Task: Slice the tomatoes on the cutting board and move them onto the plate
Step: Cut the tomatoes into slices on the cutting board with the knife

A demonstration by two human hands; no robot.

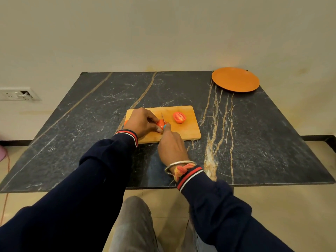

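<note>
- Tabletop (91,124) of black polished stone, veined in white with tan streaks, fills the middle of the view; a plain cream wall (163,33) stands behind it.
- Near the slab's centre lies a rectangular pale-wood cutting board (183,131) with rounded corners and a smooth, fine grain.
- At the board's 9 o'clock side the left hand (143,121) arches over a glossy orange-red tomato piece (160,124), with fingertips and thumb pinching it against the wood.
- A small knife (163,118) with a thin, narrow steel blade stands on edge in that piece, its tip pointing to 12 o'clock.
- The right hand (171,146), at the board's 6 o'clock edge, is clenched round the knife's handle; only a teal bit of the handle shows beside the forefinger.
- A rounded tomato half (179,117) rests apart at the board's 1 o'clock, with its cut face up: a red rim, pale flesh and wet seed pockets.
- A round, flat, matt orange plate (235,79) sits at the table's 1 o'clock corner, well apart from the board, with no slices on it.
- The right wrist carries a smooth silver metal bangle (179,163) and a knotted orange-and-yellow thread band (181,170).
- Both dark navy knit sleeves end in ribbed cuffs (190,176) striped red and white.
- A white plastic wall socket (18,93) sits at 9 o'clock.
</note>
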